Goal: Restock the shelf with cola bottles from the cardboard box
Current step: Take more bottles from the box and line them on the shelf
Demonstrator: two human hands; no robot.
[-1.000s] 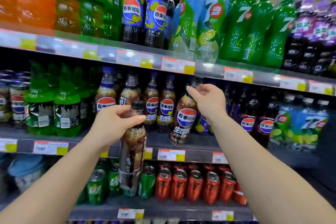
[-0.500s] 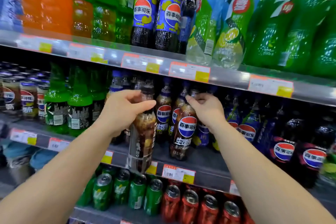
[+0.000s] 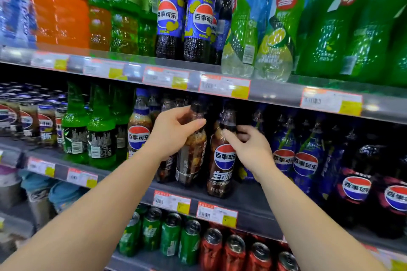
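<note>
— Left hand (image 3: 174,133) grips the neck of a cola bottle (image 3: 191,156), thumb across the front, bottle upright with its base at the middle shelf (image 3: 251,201).

— Noted. Right hand (image 3: 248,147)?

— Fingers curled at the shoulder of a second cola bottle (image 3: 221,160), just beside the first; it leans slightly left, standing near the shelf's front edge (label faces out). Whether the fingers actually pinch it, cannot tell.

— Neighbours?

— Green bottles (image 3: 101,132) to the left, blue-labelled bottles (image 3: 305,156) to the right, green cans (image 3: 170,235) and red cans (image 3: 233,253) on the shelf below. Cardboard box not visible.
</note>
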